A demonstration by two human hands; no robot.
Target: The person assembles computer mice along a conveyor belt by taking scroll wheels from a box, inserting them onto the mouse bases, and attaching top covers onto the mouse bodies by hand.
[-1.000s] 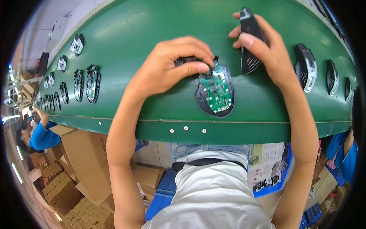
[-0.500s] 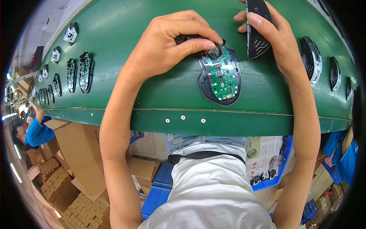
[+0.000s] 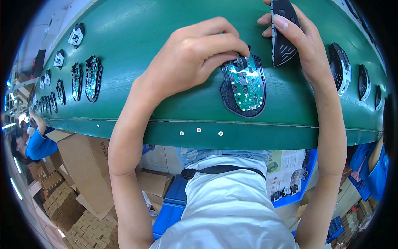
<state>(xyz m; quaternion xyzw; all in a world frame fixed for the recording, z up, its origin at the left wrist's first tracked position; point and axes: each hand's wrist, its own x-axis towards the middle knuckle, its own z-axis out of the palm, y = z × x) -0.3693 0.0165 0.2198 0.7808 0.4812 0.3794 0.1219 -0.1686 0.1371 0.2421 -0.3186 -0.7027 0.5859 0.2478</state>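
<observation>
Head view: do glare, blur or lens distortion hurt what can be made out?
In the head view, small bright glints dot the mouse circuit board, yet its larger components show; the green workbench carries a soft sheen; its edges bend toward the dark fisheye rim, where the far-left row of mouse parts is too small for detail.

Wearer's two hands, four black top shells

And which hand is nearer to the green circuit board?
The left hand, at the far end of the board; the right hand holds a black shell farther right.
</observation>
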